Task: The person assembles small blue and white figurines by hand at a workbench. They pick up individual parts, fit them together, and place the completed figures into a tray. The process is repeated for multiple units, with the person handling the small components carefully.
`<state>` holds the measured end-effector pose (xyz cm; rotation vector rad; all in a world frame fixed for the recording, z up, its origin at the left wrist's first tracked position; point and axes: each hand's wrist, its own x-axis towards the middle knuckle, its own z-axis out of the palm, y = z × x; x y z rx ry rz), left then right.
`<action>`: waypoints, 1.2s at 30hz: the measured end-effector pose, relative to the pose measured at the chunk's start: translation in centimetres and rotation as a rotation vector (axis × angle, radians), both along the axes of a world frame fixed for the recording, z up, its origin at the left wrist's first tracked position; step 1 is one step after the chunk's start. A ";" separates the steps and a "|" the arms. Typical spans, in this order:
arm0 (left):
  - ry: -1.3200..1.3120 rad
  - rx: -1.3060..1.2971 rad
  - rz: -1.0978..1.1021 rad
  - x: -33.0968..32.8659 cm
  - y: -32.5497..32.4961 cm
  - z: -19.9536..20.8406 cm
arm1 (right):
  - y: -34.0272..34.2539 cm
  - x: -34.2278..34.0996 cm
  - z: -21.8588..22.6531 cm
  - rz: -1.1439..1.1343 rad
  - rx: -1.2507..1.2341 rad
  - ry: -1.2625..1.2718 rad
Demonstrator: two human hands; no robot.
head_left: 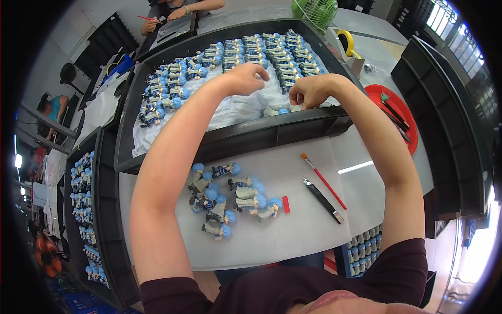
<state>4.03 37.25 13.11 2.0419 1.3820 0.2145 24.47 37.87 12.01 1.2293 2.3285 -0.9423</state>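
Note:
Both my arms reach over a large black tray [235,129] lined with white tissue [230,112]. My left hand [246,79] hovers above the tissue, fingers loosely bent and apart, with nothing seen in it. At the tray's near right, my right hand [312,92] points down with its fingers closed. Something pale shows at its fingertips, too covered to name. Just left of them lies a blue-haired figurine [283,111], partly hidden. Rows of similar figurines [256,47] lie along the tray's far and left sides.
On the white table are loose figurines [246,193], a red strip [286,204], a brush [324,180] and a black cutter knife [323,200]. A red dish [395,112] of tools, yellow tape [348,43] and a green fan [316,13] stand right. Another person's hands [175,14] work beyond.

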 end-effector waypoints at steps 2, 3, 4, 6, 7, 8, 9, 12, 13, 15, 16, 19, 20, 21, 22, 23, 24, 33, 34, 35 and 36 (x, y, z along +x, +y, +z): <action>-0.051 -0.183 -0.105 0.8 -0.5 -0.1 | 0.1 -0.2 0.0 0.035 0.029 -0.036; -0.077 -0.276 -0.156 1.2 -1.0 -0.2 | 0.3 -0.1 -0.1 0.055 0.049 -0.041; 0.061 -0.239 -0.196 1.8 -2.2 0.5 | 0.4 -0.1 -0.3 0.074 0.067 -0.047; 0.151 -0.174 -0.234 1.6 -1.6 -0.9 | 0.5 0.0 -0.6 0.046 0.033 0.010; 0.190 -0.144 -0.258 1.9 -1.8 -1.2 | 0.5 0.2 -0.7 0.028 0.012 0.033; 0.278 -0.152 -0.239 2.3 -2.1 -0.8 | 0.4 0.4 -0.7 0.011 -0.005 0.032; 0.302 -0.108 -0.266 2.5 -1.9 -1.3 | 0.4 0.5 -0.5 -0.005 -0.022 0.031; 0.356 0.043 -0.320 2.2 -1.3 -2.6 | 0.0 0.4 0.2 -0.066 -0.058 0.086; 0.356 0.101 -0.336 2.2 -1.4 -2.9 | -0.1 0.6 0.2 -0.094 -0.073 0.111; 0.326 0.205 -0.354 2.2 -1.2 -3.3 | -0.3 1.2 1.0 -0.097 0.009 0.219; 0.295 0.247 -0.356 2.2 -1.3 -3.0 | -0.8 1.5 1.8 -0.165 0.083 0.240; 0.257 0.304 -0.290 1.2 -3.0 1.0 | -1.4 2.8 3.5 -0.166 0.421 0.479; 0.186 0.335 -0.219 0.0 -4.1 2.5 | -3.0 2.3 4.8 -0.188 0.505 0.589; 0.118 0.360 -0.141 -1.6 -4.8 3.4 | -5.5 1.1 6.1 -0.248 0.601 0.628; 0.072 0.351 -0.140 -2.5 -5.4 4.7 | -7.7 0.6 8.2 -0.413 0.346 0.673; 0.015 0.365 -0.173 -2.5 -6.3 6.4 | -10.0 1.3 9.3 -0.409 0.319 0.768; -0.032 0.314 -0.153 -4.0 -7.9 6.1 | -10.3 1.2 7.7 -0.233 0.386 0.818; 0.045 -0.126 -0.301 -8.2 -16.9 0.2 | -14.8 -4.9 -2.9 0.181 0.223 0.367; 0.082 -0.124 -0.291 -8.3 -17.0 -0.4 | -14.9 -5.1 -3.5 0.194 0.224 0.364; 0.117 -0.127 -0.273 -8.2 -17.3 -0.6 | -15.1 -5.3 -4.0 0.213 0.219 0.362; 0.221 -0.091 -0.284 -8.0 -17.5 0.0 | -15.2 -5.2 -4.1 0.231 0.214 0.360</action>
